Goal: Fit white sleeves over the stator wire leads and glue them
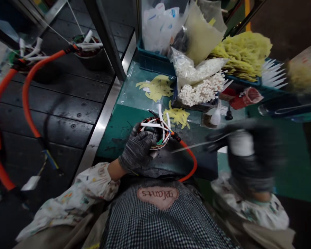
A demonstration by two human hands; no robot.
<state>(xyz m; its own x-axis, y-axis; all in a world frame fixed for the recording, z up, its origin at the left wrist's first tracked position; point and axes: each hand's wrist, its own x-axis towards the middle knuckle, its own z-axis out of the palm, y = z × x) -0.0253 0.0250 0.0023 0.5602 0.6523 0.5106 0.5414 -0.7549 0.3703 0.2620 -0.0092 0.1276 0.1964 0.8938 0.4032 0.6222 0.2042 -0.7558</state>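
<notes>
A round wire-wound motor stator (159, 142) rests on the green bench near my body, with white sleeved leads sticking up from it. My left hand (138, 148), in a dark grey glove, is closed around its left and near side, the fingers over the rim. From the stator's right side an orange cable (193, 155) curves down toward my apron. My right hand (251, 152), also gloved, is off to the right and smeared by motion. Its fingers look closed on a thin pale cord (189, 147) stretched toward the stator. A white patch shows on this hand; I cannot tell what it is.
Yellow strips (177, 116) and yellow pieces (157, 86) lie beyond the stator. Behind them stand bins with white-tipped pieces (199, 90), yellow sheets (243, 52) and white sleeves (273, 74). To the left, a roller conveyor (75, 100) carries other stators (89, 52) with orange cables.
</notes>
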